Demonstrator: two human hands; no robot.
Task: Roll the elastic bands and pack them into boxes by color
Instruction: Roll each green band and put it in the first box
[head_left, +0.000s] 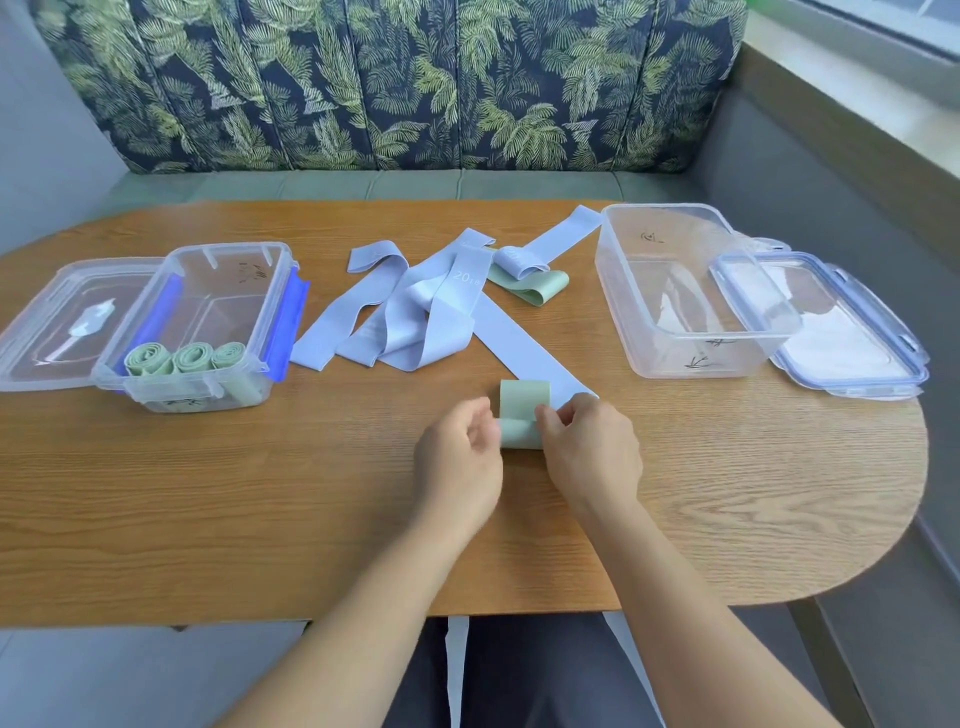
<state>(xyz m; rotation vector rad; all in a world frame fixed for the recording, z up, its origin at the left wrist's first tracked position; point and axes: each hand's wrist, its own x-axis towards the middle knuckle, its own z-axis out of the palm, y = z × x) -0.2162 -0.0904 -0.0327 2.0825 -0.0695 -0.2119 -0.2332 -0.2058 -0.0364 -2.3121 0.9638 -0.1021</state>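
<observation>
We anchor on the blue pile (415, 317) in the middle of the worktop (208, 493). Just in front of it sits the green band (522, 410), half rolled: the rolled part is low between the hands, and the free tail stands up toward the pile. The left hand (457, 457) curls round the roll's left end. The right hand (587, 447) pinches its right end between thumb and fingers, so both are clamped on the band. We judge the two-ended grip keeps the edges flush so the roll doesn't cone. The tail's right edge meets one blue strip running out of the pile; we can't tell which is on top, and it may drag as the roll advances.

Left of the pile is the left box (208, 280), clear with blue clips. At least three green rolls (192, 357) line its near wall, spirals showing, so green likely goes there, and there is room behind them. The left lid (62, 322) lies flat further left, against the box. Right of the pile is the right box (675, 260), with nothing visible inside, so we guess it's for blue. The right lid (841, 332) lies against its far side.

Behind the pile a loose green band (535, 286) lies flat, one end under a blue loop, so it needs pulling free first. In front of the pile, blue strips (457, 670) hang below the worktop's near edge
</observation>
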